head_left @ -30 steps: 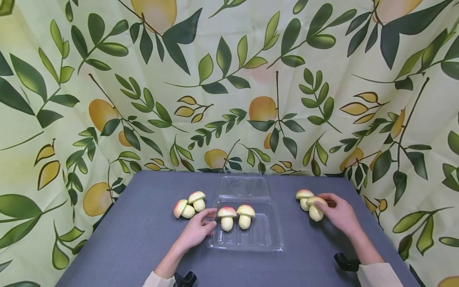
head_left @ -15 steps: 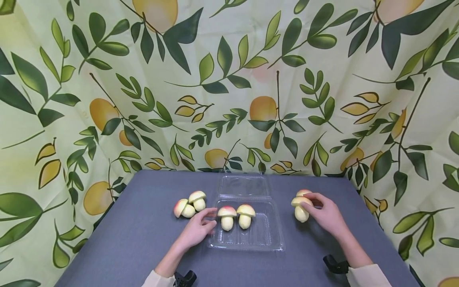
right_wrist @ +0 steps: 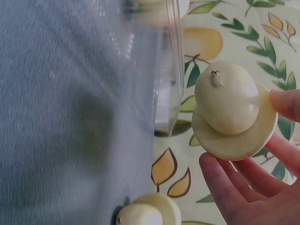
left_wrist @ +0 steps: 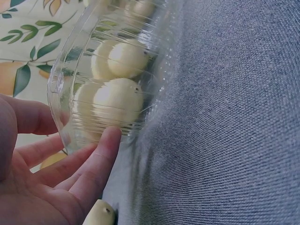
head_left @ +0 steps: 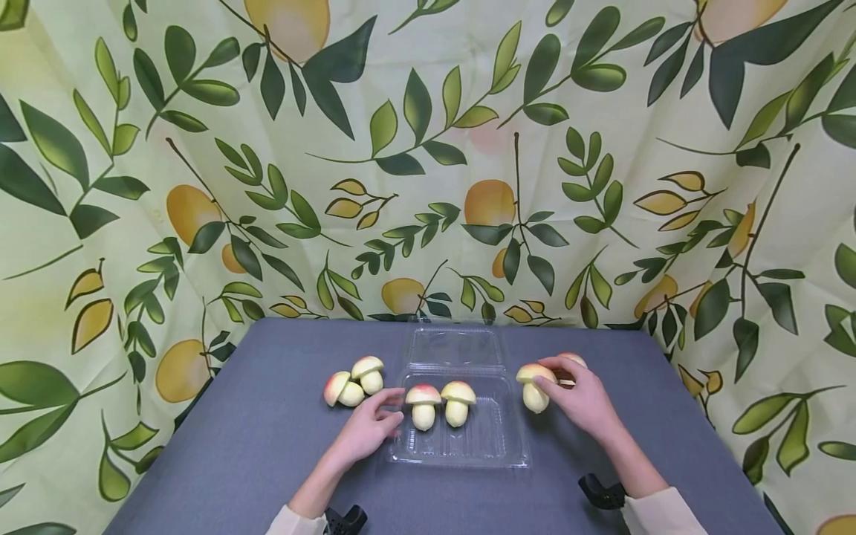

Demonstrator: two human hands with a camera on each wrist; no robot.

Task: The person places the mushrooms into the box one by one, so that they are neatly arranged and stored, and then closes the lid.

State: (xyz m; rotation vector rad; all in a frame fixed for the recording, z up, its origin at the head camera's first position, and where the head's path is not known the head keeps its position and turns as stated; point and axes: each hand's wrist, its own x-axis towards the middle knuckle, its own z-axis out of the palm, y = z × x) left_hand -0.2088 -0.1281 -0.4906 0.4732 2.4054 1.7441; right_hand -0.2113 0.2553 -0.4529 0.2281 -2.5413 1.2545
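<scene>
My right hand (head_left: 582,394) pinches a toy mushroom (head_left: 535,400) by its cap, just right of the clear plastic container (head_left: 498,438). In the right wrist view this mushroom (right_wrist: 227,101) hangs above the table, rounded stem towards the camera, thumb and fingers at the cap's edge. Two mushrooms, one red-capped (head_left: 423,409) and one paler (head_left: 458,405), lie side by side inside the container's left half. Beside its left wall is my left hand (head_left: 364,432); in the left wrist view extended fingers (left_wrist: 110,140) touch the clear plastic, holding no mushroom.
Another mushroom (head_left: 573,360) lies behind my right hand, partly hidden. Left of the container are two more, one upright (head_left: 369,375) and one tipped over (head_left: 343,389). The container's hinged lid (head_left: 455,347) lies open towards the leaf-patterned curtain (head_left: 428,186) behind the grey table (head_left: 267,416).
My right hand has carried its mushroom leftward, away from the one behind it and close to the container's right edge. The left hand and the other mushrooms stay in place.
</scene>
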